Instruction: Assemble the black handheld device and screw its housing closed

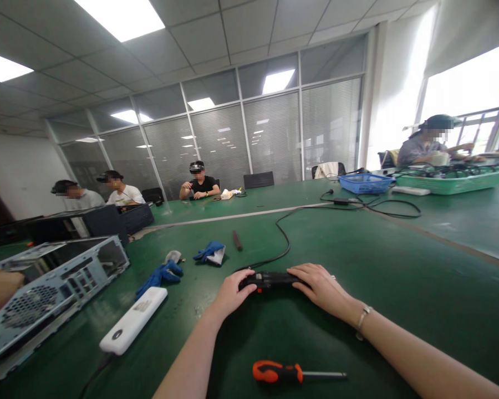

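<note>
A long black corded device (pixel 273 280) with a small red part lies level on the green table in front of me. My left hand (pixel 235 289) is closed round its left end, thumb in front and fingers behind. On the right end, my right hand (pixel 316 282) grips it with the thumb near and the fingers over the top. A black cable (pixel 285 238) runs from the device's left end back across the table. Closer to me, between my forearms, lies a screwdriver (pixel 278 372) with an orange and black handle, its shaft pointing right.
Left are an open metal computer case (pixel 66 293), a white power strip (pixel 135 318), blue gloves (pixel 160 277) and a brown bar (pixel 237 240). Another person's hand (pixel 0 291) reaches in there. Blue (pixel 365 183) and green baskets (pixel 453 182) stand at back right. Several people sit around.
</note>
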The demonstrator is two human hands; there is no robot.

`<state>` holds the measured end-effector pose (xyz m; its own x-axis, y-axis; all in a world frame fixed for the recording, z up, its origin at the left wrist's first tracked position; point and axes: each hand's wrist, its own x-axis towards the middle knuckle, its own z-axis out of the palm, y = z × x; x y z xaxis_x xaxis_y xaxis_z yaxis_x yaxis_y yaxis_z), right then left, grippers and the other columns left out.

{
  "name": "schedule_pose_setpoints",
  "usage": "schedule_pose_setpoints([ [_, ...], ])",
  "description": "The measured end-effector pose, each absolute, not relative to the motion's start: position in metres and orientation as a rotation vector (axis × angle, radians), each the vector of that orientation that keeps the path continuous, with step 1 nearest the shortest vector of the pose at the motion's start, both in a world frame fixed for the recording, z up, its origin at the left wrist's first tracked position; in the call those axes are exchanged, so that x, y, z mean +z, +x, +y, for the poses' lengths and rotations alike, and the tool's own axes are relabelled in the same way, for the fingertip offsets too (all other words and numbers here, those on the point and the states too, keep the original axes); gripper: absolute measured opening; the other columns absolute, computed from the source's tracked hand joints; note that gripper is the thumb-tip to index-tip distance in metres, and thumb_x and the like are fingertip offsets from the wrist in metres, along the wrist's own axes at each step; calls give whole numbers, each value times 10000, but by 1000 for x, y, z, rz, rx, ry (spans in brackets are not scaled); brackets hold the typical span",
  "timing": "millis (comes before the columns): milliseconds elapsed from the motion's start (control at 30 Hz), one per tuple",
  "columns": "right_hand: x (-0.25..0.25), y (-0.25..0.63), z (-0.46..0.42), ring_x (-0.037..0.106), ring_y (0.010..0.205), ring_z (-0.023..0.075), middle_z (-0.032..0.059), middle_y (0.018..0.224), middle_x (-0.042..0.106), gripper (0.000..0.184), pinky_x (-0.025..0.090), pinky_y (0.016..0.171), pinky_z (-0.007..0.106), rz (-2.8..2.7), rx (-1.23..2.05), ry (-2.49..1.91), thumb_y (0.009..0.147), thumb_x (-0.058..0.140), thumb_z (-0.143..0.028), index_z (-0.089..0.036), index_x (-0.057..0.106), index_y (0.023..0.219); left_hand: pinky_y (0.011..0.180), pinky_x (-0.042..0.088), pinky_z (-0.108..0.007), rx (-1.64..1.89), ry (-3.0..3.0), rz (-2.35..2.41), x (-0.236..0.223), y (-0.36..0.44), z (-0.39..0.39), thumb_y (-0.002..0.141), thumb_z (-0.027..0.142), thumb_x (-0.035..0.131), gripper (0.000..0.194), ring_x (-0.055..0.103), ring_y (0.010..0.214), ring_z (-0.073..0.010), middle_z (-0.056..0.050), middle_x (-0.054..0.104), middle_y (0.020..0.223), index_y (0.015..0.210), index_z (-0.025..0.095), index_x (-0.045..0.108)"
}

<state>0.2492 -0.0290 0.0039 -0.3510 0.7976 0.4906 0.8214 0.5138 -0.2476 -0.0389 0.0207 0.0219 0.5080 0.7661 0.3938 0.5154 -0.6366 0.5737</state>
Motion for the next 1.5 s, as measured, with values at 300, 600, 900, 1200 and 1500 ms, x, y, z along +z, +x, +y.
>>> schedule_pose_setpoints([
  [300, 5, 251, -26, 613, 1042, 240, 59, 1161, 670, 339, 473, 924, 417, -2183, 32, -1382, 935, 482, -381, -270, 602, 1233, 928, 496, -389, 865, 2239, 1078, 21, -36, 23, 761, 171, 697, 313, 653, 1018, -241, -63, 700, 1111, 1071, 200, 655],
  [600, 5, 259, -20, 613, 1050, 228, 44, 1175, 662, 334, 486, 916, 394, -2127, 139, -1338, 919, 498, -397, -287, 613, 1213, 947, 499, -374, 942, 2141, 1021, 14, -35, 24, 755, 163, 709, 318, 661, 1024, -227, -58, 705, 1109, 1067, 201, 659],
  [900, 6, 259, -21, 609, 1055, 228, 37, 1181, 662, 329, 486, 915, 394, -2119, 152, -1342, 922, 503, -401, -288, 620, 1209, 947, 500, -380, 965, 2037, 972, 9, -35, 31, 787, 151, 658, 279, 667, 1017, -233, -77, 714, 1104, 1064, 169, 678],
  [1200, 10, 257, -22, 607, 1065, 226, 25, 1182, 665, 327, 469, 939, 398, -2143, 159, -1372, 902, 534, -374, -298, 630, 1205, 934, 499, -378, 948, 2044, 954, 11, -34, 30, 763, 108, 667, 259, 669, 1001, -237, -84, 719, 1068, 1018, 153, 676],
  [1500, 13, 258, -20, 594, 1117, 243, 54, 1287, 606, 343, 459, 962, 393, -2171, 212, -1412, 848, 577, -353, -266, 651, 1171, 921, 473, -311, 907, 2259, 1007, 12, -29, 25, 753, 102, 669, 248, 644, 1011, -215, -41, 688, 1093, 976, 197, 618],
])
